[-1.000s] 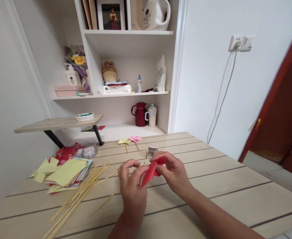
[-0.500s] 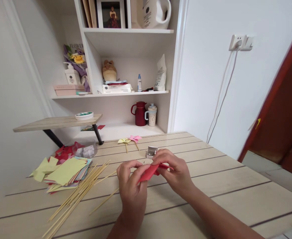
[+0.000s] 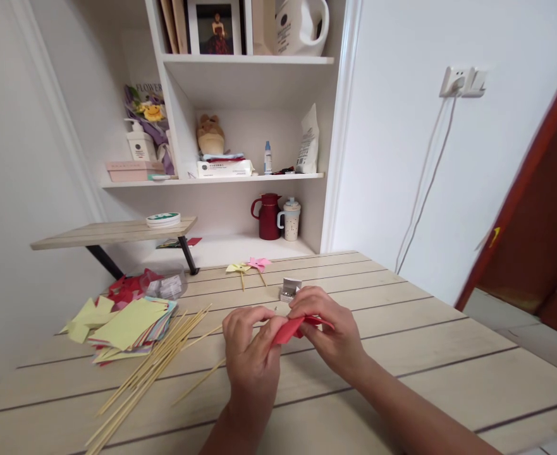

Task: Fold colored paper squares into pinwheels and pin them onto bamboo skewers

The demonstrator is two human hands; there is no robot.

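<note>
A folded piece of red paper (image 3: 287, 331) is held up above the table between both hands. My left hand (image 3: 250, 344) pinches its left side, thumb and fingers closed. Its right side sits in the closed fingers of my right hand (image 3: 331, 325); my fingers hide part of the folds. A small pale point, too small to name, shows near the left fingertips. Just beyond my hands stands a small open box (image 3: 289, 291) with tiny shiny pieces in it. Farther back lie a yellow pinwheel (image 3: 238, 268) and a pink pinwheel (image 3: 259, 265) on short sticks.
Several thin wooden sticks (image 3: 150, 373) lie left of my hands. Beside them are stacked coloured paper sheets (image 3: 129, 325), red paper pieces (image 3: 131, 287) and a clear plastic container (image 3: 169, 285). A raised wooden stand (image 3: 117, 233) and white shelves (image 3: 240, 181) border the table's back.
Both hands still grip the red paper, whose left part has tilted and shifted slightly right. The whole view has moved a little.
</note>
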